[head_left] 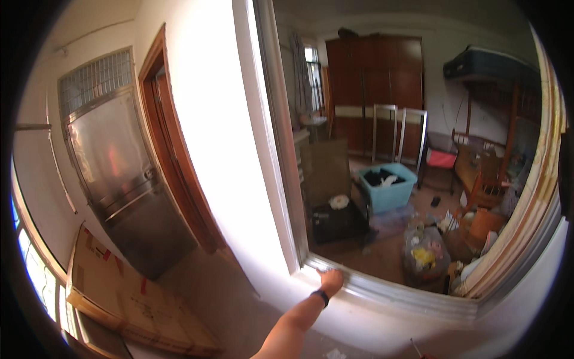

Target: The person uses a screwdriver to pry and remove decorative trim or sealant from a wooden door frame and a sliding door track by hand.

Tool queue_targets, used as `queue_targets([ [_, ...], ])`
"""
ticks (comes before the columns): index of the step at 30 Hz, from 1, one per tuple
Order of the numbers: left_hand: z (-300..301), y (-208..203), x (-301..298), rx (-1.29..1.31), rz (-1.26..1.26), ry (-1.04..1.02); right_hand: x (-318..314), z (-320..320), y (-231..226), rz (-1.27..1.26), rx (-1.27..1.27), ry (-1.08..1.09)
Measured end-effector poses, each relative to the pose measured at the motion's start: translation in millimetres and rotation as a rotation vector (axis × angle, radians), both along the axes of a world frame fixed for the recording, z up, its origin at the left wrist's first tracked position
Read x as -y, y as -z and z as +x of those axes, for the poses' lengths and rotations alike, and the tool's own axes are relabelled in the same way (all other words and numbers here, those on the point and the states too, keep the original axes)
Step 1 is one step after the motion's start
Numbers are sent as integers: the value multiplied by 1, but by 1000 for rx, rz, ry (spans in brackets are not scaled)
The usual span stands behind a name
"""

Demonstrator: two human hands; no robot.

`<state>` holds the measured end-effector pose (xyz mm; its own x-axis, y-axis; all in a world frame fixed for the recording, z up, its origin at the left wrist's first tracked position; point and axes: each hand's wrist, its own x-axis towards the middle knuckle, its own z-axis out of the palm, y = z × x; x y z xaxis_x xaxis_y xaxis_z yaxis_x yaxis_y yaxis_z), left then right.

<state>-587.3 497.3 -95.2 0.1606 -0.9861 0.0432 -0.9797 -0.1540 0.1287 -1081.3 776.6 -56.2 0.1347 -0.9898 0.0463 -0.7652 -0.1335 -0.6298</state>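
Note:
My left hand [332, 279], with a dark band on the wrist, rests at the lower left corner of a window opening. Its fingers are curled in and pressed on the metal window frame [382, 288] along the sill; the fingertips are hidden. A thin rod with a red end [422, 355] pokes up at the bottom edge, too little of it showing to name. My right hand does not show.
Beyond the opening stand a blue tub [388, 194] with dark cloth, a brown wardrobe [373, 84], two upright metal frames, a bunk bed and scattered bags. At left, a large cardboard box [125, 293] leans near a metal door [110, 149].

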Motion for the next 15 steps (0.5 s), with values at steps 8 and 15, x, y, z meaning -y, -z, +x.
queue_targets([
  [8, 0, -32, 24, 31, 65, 10, 19, 3, 18, -73, 12, -19],
  [15, 34, -31, 37, 135, 41, 120, 11, 0, 31, -176, 23, 70],
])
